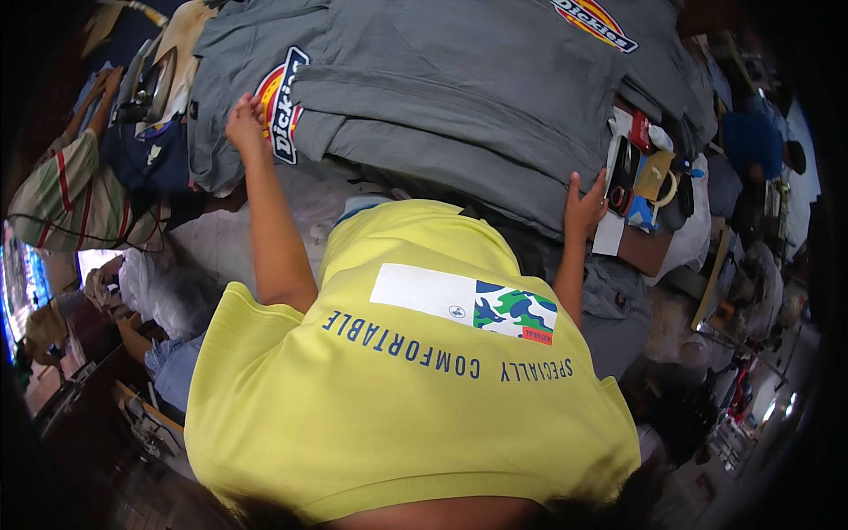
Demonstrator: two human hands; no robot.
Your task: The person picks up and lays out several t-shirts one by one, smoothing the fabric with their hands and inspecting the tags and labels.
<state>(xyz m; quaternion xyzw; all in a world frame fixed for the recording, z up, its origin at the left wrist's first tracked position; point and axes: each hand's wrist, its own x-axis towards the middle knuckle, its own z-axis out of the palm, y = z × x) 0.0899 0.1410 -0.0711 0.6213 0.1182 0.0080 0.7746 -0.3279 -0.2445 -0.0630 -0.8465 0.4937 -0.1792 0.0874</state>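
A yellow shirt (415, 397) fills the foreground. Beyond it, the left hand (245, 122) and right hand (586, 205) press flat, fingers spread, on grey folded shirts (459, 97). Clutter (645, 181) sits just right of the right fingers

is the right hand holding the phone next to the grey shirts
No, the right hand lies flat on the grey shirt; the phone sits beside it.

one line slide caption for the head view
Left hand and right hand press on a grey garment.

Both arms reach forward, left hand (245, 119) and right hand (585, 205) seemingly flat, fingers spread.
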